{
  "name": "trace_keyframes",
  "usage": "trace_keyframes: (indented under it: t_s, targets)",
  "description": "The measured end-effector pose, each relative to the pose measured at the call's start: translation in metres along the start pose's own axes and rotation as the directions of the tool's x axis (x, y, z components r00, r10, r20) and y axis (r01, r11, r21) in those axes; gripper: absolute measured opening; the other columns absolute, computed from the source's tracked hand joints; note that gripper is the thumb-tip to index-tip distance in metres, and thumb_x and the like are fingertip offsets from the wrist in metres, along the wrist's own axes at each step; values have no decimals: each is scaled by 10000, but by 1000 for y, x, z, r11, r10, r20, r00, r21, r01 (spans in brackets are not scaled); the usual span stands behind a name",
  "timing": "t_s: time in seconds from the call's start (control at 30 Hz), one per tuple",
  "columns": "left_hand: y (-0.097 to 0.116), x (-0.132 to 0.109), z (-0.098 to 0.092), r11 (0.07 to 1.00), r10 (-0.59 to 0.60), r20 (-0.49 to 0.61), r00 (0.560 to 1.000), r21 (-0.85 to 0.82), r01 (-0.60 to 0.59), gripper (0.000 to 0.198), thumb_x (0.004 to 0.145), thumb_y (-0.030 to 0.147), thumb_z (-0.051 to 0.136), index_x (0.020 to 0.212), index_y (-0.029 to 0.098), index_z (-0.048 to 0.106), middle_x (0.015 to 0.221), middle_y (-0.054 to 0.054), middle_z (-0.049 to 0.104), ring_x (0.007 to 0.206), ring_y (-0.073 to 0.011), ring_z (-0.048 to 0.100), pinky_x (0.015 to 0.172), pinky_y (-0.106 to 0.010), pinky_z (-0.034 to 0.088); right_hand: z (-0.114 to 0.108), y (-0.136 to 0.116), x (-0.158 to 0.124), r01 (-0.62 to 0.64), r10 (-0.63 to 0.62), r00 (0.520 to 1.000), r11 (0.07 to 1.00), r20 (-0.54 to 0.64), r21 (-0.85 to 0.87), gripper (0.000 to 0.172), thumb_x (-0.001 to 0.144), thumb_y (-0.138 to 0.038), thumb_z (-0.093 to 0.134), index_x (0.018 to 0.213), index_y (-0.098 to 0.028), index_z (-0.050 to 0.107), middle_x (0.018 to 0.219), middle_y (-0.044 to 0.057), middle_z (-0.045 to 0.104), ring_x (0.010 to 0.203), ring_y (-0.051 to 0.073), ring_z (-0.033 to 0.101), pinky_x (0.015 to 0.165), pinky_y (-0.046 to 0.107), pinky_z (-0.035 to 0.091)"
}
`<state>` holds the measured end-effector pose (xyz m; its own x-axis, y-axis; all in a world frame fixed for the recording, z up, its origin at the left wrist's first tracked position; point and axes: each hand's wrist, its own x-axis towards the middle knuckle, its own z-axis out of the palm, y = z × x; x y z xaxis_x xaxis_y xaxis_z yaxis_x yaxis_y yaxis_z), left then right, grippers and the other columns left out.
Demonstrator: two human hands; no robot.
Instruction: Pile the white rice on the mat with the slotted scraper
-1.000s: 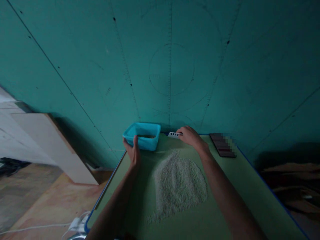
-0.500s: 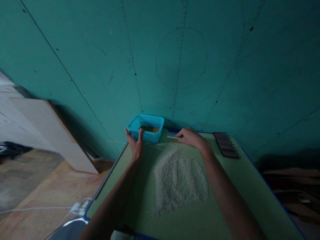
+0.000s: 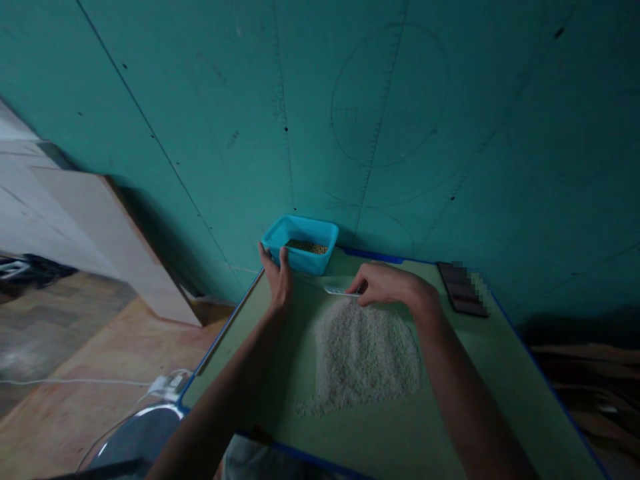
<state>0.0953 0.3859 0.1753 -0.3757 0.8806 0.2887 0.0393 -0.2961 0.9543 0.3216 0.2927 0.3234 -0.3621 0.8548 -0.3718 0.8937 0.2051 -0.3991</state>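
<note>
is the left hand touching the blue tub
Touching. The head view shows the left hand with thumb and fingers wrapped over the near corner of the blue tub, with no gap visible between them.

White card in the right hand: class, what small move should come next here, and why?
Probably lower the white card to the far edge of the rice pile. The right hand holds it just above that edge, while the left hand grips the blue tub containing a few darker grains.
</note>
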Motion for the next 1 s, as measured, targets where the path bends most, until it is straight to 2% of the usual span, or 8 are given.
trace_keyframes:
  t_s: [0.1, 0.2, 0.3, 0.5, 0.63, 0.8, 0.9, 1.0]
  targets:
    - [0, 0, 0, 1000, -6, -64, 998, -20, 5, 878, 990, 544, 518, 1662, 88, 186, 1664, -224, 321, 1521, -286, 364, 1255, -447, 286, 0, -5, -4, -2, 0, 999, 999, 48, 36, 453, 734, -152, 699, 1156, -240, 840, 1017, 40, 831, 853, 185, 729, 650, 230, 468]
    - [2, -1, -2, 995, 97, -200, 975, 11, -97, 701, 963, 440, 550, 1518, 29, 429, 1505, -253, 500, 1386, -298, 498, 1163, -441, 399, -2, -5, -5, 13, -14, 999, 999, 29, 48, 397, 765, -177, 682, 1123, -221, 850, 947, 38, 832, 778, 180, 720, 595, 236, 431]
    - [7, -1, -4, 977, 212, -322, 922, 96, -191, 454, 898, 332, 571, 1262, 60, 577, 1228, -205, 609, 1120, -258, 596, 942, -377, 500, -9, 3, -8, 11, -10, 998, 1000, -69, 15, 322, 835, -190, 639, 1067, -207, 862, 939, 51, 831, 797, 200, 722, 600, 253, 419]
    - [11, 0, -6, 977, 210, -386, 899, 121, -176, 295, 805, 218, 553, 1079, 116, 584, 897, -55, 531, 800, -198, 521, 762, -332, 414, -22, 35, -16, -109, 97, 943, 994, -320, -22, 312, 935, -244, 642, 1185, -231, 828, 1177, 92, 805, 1034, 247, 743, 825, 287, 505]
    - [12, 0, -6, 978, 194, -385, 902, 150, -146, 218, 782, 167, 587, 998, 155, 566, 769, 18, 432, 710, -180, 432, 699, -319, 341, -16, 42, -6, -229, 186, 896, 972, -404, -59, 329, 962, -248, 628, 1239, -233, 805, 1242, 116, 781, 1083, 265, 735, 846, 310, 503]
    - [17, -2, -7, 981, 109, -388, 915, 189, -37, 261, 776, 33, 625, 786, 210, 435, 699, 60, 403, 659, -135, 379, 664, -285, 296, -5, 33, 9, -215, 181, 922, 974, -341, -65, 329, 949, -233, 627, 1218, -262, 814, 1146, 99, 810, 998, 254, 742, 756, 301, 478]
    - [12, 1, -9, 983, 21, -295, 955, 179, 33, 345, 730, 19, 580, 608, 221, 329, 583, 72, 300, 590, -107, 275, 596, -289, 221, -5, 25, 7, -143, 120, 960, 987, -252, -75, 348, 914, -202, 640, 1200, -282, 823, 1089, 66, 822, 931, 221, 734, 719, 275, 454]
    - [3, 4, -10, 993, -45, -137, 990, 101, 59, 283, 663, 146, 564, 549, 224, 317, 559, 59, 263, 557, -101, 249, 571, -294, 193, -9, 16, 0, -64, 51, 985, 995, -165, -78, 348, 886, -197, 646, 1171, -258, 836, 1050, 58, 825, 897, 205, 717, 709, 267, 435]
